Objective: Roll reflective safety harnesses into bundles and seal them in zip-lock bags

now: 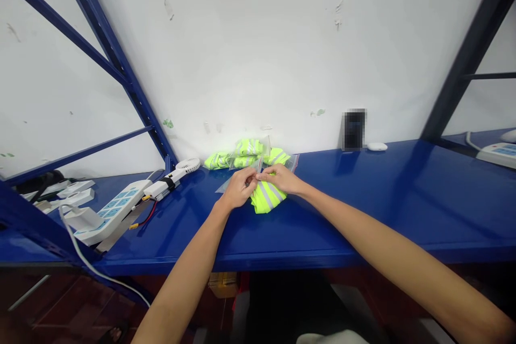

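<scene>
Your left hand [241,188] and right hand [282,178] pinch the clear bag [260,162]; the reflective-striped yellow garment [267,199] beneath them should handle light and soft, best held by its folds

A white fan [188,165] lies near a power strip [117,208].
</scene>
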Demonstrator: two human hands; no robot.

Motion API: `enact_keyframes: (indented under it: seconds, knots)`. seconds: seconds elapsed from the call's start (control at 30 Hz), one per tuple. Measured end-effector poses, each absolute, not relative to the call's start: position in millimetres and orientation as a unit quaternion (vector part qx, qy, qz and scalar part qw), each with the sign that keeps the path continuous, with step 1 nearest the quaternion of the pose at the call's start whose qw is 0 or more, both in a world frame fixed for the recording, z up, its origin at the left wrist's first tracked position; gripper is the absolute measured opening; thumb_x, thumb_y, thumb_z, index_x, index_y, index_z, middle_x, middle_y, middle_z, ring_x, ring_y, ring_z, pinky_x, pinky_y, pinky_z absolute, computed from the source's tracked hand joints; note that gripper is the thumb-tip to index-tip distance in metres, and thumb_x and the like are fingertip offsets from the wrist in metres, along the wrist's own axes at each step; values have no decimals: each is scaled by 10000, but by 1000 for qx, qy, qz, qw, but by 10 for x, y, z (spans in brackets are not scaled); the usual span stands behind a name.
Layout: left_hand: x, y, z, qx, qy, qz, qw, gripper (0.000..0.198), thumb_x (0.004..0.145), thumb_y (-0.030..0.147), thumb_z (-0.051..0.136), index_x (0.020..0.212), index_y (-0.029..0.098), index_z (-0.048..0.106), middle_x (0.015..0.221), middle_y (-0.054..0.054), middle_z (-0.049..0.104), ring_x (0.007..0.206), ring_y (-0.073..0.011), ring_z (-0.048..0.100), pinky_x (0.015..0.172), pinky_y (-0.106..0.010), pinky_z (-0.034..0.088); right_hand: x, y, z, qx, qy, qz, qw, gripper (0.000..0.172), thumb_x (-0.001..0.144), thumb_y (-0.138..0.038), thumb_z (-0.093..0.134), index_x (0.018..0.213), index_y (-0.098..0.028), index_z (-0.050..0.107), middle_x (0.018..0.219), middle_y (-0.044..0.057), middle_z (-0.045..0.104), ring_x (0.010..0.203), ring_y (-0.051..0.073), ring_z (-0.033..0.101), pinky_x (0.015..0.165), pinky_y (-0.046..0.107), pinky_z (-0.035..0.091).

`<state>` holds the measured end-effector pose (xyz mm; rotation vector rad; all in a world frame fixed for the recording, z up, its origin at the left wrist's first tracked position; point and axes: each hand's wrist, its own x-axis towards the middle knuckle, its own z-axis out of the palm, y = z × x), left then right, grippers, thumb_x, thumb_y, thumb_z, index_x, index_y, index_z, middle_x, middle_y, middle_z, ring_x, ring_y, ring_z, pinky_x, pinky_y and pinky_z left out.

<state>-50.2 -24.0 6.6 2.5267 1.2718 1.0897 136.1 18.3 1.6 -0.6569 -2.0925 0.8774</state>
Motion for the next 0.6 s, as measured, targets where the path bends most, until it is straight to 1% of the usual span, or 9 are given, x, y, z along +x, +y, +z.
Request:
enact_keyframes:
  seconds: [0.07,0.13,0.23,0.3,0.4,0.53,0.6]
  knots:
    - [-479,-257,61,824,423,368,80,292,895,411,410,706,190,430,668,-1,436,629,-145,387,618,-267,329,1361,190,-1,-258,-819,346,378,465,817,-569,536,620,-164,653,524,-42,436,525,102,330,509,246,230]
    - [-449,-249,39,806,427,396,108,293,892,412,423,704,187,430,650,10,418,617,-135,375,600,-259,323,1358,189,-15,-259,-818,344,382,467,823,-567,518,628,-162,648,548,-33,465,545,106,354,521,242,250]
    - [-413,-184,1,742,443,482,143,254,900,351,387,701,194,396,634,19,397,604,-127,377,585,-250,341,1346,185,-32,-271,-803,343,405,434,818,-537,532,665,-158,677,610,-13,557,592,126,439,568,244,317]
    - [-415,-126,-9,674,466,556,142,223,905,299,335,703,206,354,635,20,392,599,-125,389,590,-246,368,1333,188,-43,-283,-790,345,420,402,801,-521,564,698,-158,704,658,1,614,637,151,501,611,254,357]
    - [-454,-76,1,591,504,624,88,207,914,281,297,717,220,319,656,18,384,609,-130,403,612,-246,402,1320,207,-60,-301,-779,346,428,403,786,-535,581,705,-168,725,682,6,653,668,177,551,626,263,385]
    - [-485,-87,2,575,533,618,-53,182,907,272,348,733,220,367,780,-21,463,760,-163,473,710,-269,422,1339,252,-70,-311,-767,354,435,405,785,-538,591,723,-169,745,709,10,684,684,186,588,639,269,406]
    - [-477,-91,-11,570,544,609,-93,162,901,250,351,743,222,375,825,-38,491,818,-177,491,745,-281,420,1363,271,-64,-304,-762,360,445,389,784,-526,599,756,-171,756,758,20,706,728,195,607,672,277,422]
